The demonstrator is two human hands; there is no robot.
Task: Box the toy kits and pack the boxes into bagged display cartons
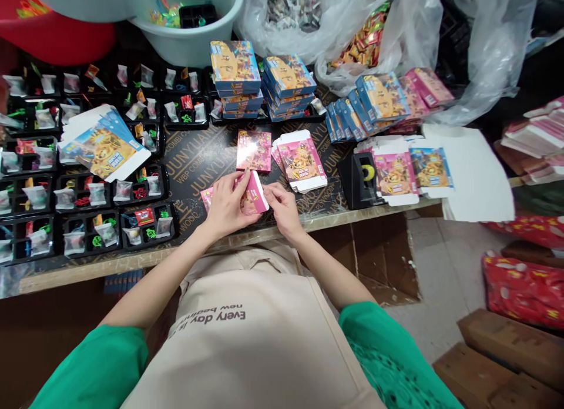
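At the table's front edge, my left hand point(228, 205) is wrapped over a small pink cardboard box point(254, 198), its thumb along the top. My right hand point(282, 210) pinches at the right end of that box, where a white edge shows; the fingertips are partly hidden. A bit of pink card point(205, 198) pokes out left of my left hand; whether it is part of the same box I cannot tell. Just beyond my hands lies a closed pink box point(254, 151). To its right, flat pink cartons point(302, 161) with white flaps lie in a pile.
Black trays point(147, 227) of small toys and wrapped packets cover the left side, with flat blue cartons point(110, 144) on top. Blue boxes point(235, 65) stand stacked at the back. A black tape dispenser point(356, 183), more cartons and white sheets point(473, 168) are at right.
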